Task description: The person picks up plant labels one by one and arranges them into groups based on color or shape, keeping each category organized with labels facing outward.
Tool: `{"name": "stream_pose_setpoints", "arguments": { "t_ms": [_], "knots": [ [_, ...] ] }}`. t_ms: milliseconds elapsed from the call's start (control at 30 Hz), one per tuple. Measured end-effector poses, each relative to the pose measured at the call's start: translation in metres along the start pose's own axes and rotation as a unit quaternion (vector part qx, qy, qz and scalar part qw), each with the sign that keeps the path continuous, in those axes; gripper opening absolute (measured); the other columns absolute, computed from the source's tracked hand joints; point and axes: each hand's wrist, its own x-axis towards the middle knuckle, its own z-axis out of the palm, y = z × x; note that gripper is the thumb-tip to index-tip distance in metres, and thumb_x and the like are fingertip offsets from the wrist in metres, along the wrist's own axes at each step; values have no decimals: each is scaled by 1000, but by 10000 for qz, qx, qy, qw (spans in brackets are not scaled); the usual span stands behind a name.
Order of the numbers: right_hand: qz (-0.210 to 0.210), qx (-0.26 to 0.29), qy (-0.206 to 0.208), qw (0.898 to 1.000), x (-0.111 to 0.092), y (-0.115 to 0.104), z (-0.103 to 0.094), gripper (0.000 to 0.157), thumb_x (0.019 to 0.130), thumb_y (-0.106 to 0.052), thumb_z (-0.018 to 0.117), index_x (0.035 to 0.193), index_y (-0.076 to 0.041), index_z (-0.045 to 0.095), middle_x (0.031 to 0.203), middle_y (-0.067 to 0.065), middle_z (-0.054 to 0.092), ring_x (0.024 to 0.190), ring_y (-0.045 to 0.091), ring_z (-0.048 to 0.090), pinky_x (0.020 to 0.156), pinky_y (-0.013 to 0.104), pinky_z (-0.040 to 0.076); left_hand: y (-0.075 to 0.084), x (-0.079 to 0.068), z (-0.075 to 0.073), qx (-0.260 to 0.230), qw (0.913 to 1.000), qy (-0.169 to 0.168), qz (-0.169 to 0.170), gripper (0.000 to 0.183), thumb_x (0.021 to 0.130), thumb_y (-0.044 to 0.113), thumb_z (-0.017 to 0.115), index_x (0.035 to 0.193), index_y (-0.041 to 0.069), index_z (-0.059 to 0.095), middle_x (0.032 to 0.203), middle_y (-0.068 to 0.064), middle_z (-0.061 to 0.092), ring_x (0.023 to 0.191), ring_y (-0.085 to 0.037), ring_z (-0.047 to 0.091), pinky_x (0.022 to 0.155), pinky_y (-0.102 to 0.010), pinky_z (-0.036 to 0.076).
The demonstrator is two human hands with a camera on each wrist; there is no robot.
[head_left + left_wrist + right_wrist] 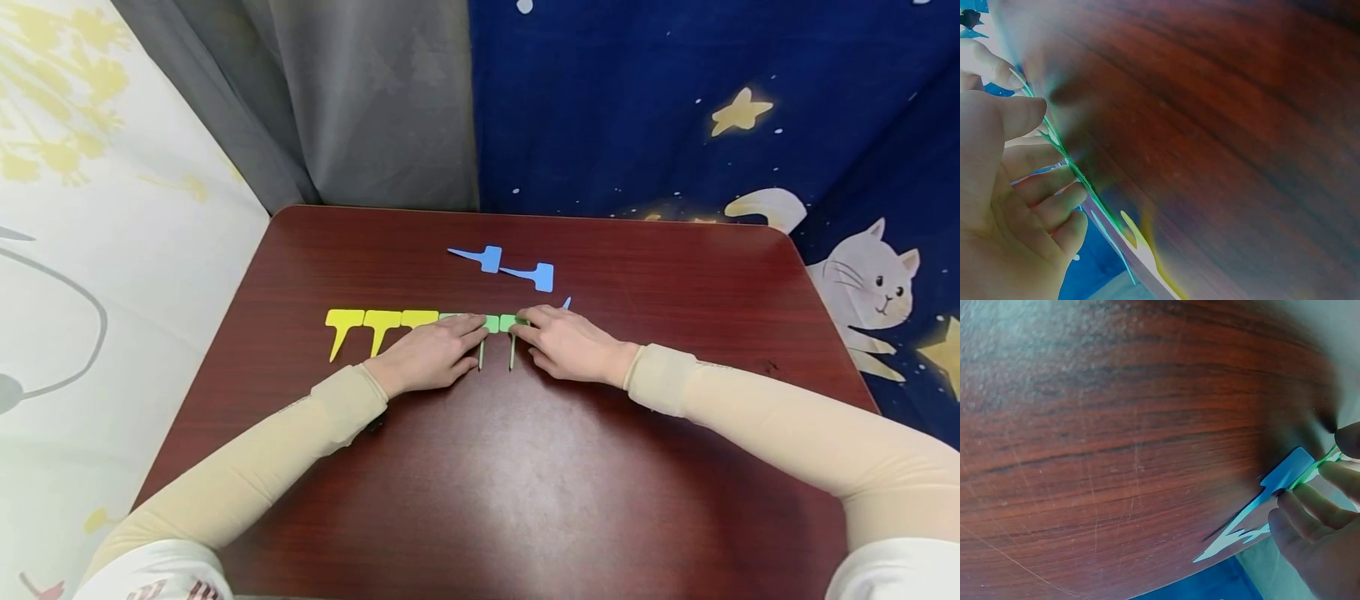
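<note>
Sleeves [258, 467]: pale, both forearms reaching in over the dark red tabletop [540, 500].
Left hand [431, 354]: fingers relaxed, resting on the green tags and hiding part of them.
Right hand [573, 343]: fingers lightly bent, touching the row's right-end green tag.
Green tags [492, 323]: flat at mid-tabletop, between and under the hands, stems towards the person; at least 3.
Yellow tags [382, 320]: 3, continuing the row leftwards.
Hidden blue tag [1288, 470]: 1, just beside the right fingers, mostly covered in the head view.
Far blue tags [492, 259]: 2, beyond the row, stems leftwards.
Curtains [390, 100]: grey and starry blue, behind.
</note>
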Motion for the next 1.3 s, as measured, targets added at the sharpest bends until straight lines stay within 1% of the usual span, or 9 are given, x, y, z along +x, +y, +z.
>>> {"name": "stream_pose_setpoints", "arguments": {
  "t_ms": [133,500,633,733,867,1000,1133,1300],
  "knots": [
    [5,-19,-18,10000,0,0,1,45,92,-15,65,135,-4,63,134,14,57,121,28,55,101,44,48,0,0,0,35,10000,59,51,57,102,35,58,149,4,48,157,-15,39,143,-29,40,114,-39,35],
    [-5,-45,-32,10000,0,1,2,46,92,-15,64,136,-5,62,136,14,57,123,28,54,102,44,48,0,1,0,135,9999,12,39,57,103,34,57,149,3,48,157,-15,39,144,-29,39,116,-39,33],
    [11,79,-61,9999,0,3,-2,47,92,-16,65,138,-6,61,137,15,56,124,29,54,102,45,47,1,2,-1,160,9999,-23,35,58,103,35,56,150,3,47,158,-16,38,145,-29,37,117,-39,31],
    [117,309,-105,9994,-2,8,-9,50,90,-16,66,139,-7,59,138,12,56,125,29,53,100,48,48,3,2,-2,103,9999,7,48,58,103,35,56,151,4,46,158,-16,37,145,-30,36,117,-39,31],
    [229,662,-371,9969,-6,18,-20,55,89,-15,68,142,-9,56,139,7,55,128,25,50,102,50,45,6,3,-4,-22,9999,110,75,57,103,34,57,151,5,46,158,-15,37,145,-29,36,117,-39,31],
    [115,860,-705,9937,-10,27,-28,57,87,-12,70,142,-11,56,139,4,54,127,24,50,105,52,41,10,6,-5,-138,9997,140,112,56,103,33,56,151,6,46,159,-14,37,146,-28,35,118,-38,29],
    [-21,890,-874,9922,-12,32,-29,55,87,-14,73,140,-14,58,136,1,54,121,23,52,104,52,42,15,10,-7,-201,9997,99,133,56,104,34,55,152,7,46,159,-13,36,146,-27,34,118,-37,29],
    [-24,736,-895,9933,-14,36,-27,57,87,-22,80,140,-17,59,126,-1,55,108,19,55,95,48,46,19,20,-6,-221,9997,-84,111,58,105,38,51,154,8,42,161,-11,33,148,-25,31,119,-37,27]
  ]
}}
